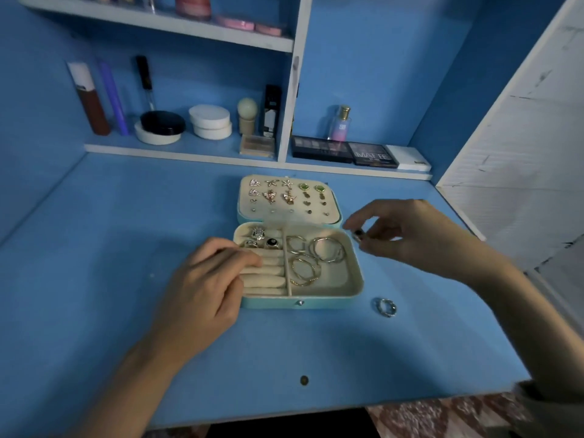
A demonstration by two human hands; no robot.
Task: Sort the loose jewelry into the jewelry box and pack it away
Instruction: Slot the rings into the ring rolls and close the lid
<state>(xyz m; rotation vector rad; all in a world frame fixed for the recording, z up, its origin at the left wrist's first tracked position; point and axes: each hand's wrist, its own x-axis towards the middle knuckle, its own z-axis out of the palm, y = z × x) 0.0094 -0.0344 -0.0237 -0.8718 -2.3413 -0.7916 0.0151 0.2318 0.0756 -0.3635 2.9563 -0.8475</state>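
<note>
On the blue worktop (126, 311) in front of you, the jewelry box (297, 303) lies open, with its lid (335, 218) laid back toward the shelves. Your left hand (205, 279) rests on the left side of the box. Its fingers (246, 259) are loosely bent and lie across the cream ring rolls (271, 281); they grip nothing.

Your right hand (410, 235) hovers just beside the far right corner of the box, above the worktop. Its thumb and forefinger are drawn narrow, pinching a small dark-stoned ring (358, 235), and the other fingers (395, 235) curl loosely behind. You hold that ring outside the box, close to the hinge edge but not over any compartment.

Inside the box, several rings (262, 238) sit tucked into the far end of the rolls, just past your left fingertips. The right compartment holds a loose pile of hoops (327, 249), silver and gold, overlapping one another. Rows of earrings (287, 196) are pinned across the pad inside the lid.

One silver ring (385, 307) lies on the worktop near the box's near right corner, apart from it and well below your right hand.

Behind the box, the lower shelf (177, 150) carries cosmetics: round compacts, tubes, flat palettes (373, 154) and a perfume bottle (339, 126).
</note>
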